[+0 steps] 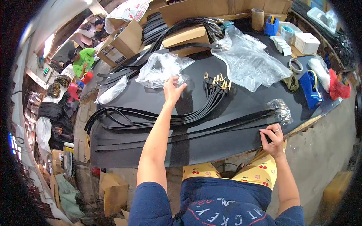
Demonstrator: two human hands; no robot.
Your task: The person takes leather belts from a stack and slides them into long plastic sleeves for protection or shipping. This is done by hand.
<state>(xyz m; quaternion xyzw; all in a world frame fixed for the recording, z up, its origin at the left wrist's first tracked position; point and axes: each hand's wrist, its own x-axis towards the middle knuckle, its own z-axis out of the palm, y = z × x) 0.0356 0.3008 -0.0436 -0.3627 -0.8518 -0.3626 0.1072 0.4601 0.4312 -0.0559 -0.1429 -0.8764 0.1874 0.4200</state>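
My left hand (173, 90) reaches to the near edge of a heap of clear plastic bags (160, 71), thumb apart from the fingers, with the fingertips at the plastic. At the table's front edge, my right hand (273, 140) is pinched on the edge of a thin black belt (226, 130) near its buckle end. The buckle ends of these flat belts are wrapped in a clear plastic bag (281, 111). Behind them lies a folded bundle of black belts (200, 115) with gold-coloured buckles (220, 82).
A large clear plastic sheet (252, 60) lies at the back. Blue tape dispenser (311, 90), tape roll (295, 66), red plastic bag (338, 86) and white box (306, 42) stand at right. Cardboard box (122, 43) and a person in a green shirt (83, 60) are at far left.
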